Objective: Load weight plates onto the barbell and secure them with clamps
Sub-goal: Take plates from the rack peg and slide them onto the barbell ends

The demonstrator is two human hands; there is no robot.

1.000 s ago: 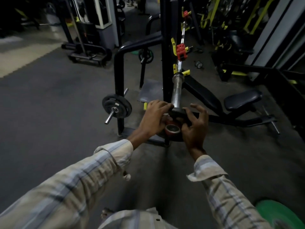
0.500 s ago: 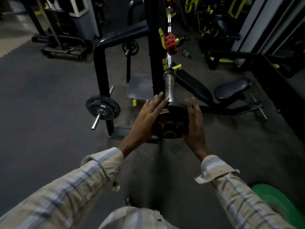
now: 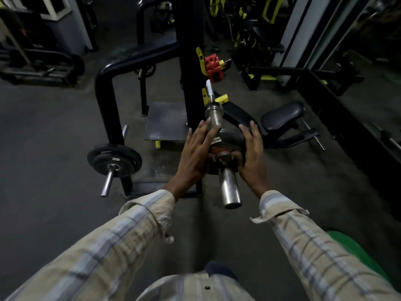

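Note:
A small black weight plate point(image 3: 229, 137) with a red hub sits on the steel barbell sleeve point(image 3: 229, 187), whose end sticks out toward me. My left hand point(image 3: 195, 155) presses the plate's left side with fingers stretched forward. My right hand point(image 3: 252, 155) holds its right side the same way. The sleeve's far part and collar point(image 3: 213, 114) show beyond the plate. The thin bar point(image 3: 210, 90) runs on to a red clamp point(image 3: 213, 68) near the rack's yellow hooks. The plate's lower half is hidden by my hands.
The black rack upright point(image 3: 191, 61) stands just behind the bar. At left a storage peg carries black plates point(image 3: 114, 159). A padded bench seat point(image 3: 282, 118) lies to the right. A green plate point(image 3: 358, 255) rests on the floor at lower right. Machines line the back.
The plate has slid farther along the sleeve, so the sleeve's end now pokes out past it toward me. My fingers have straightened along the plate's sides.

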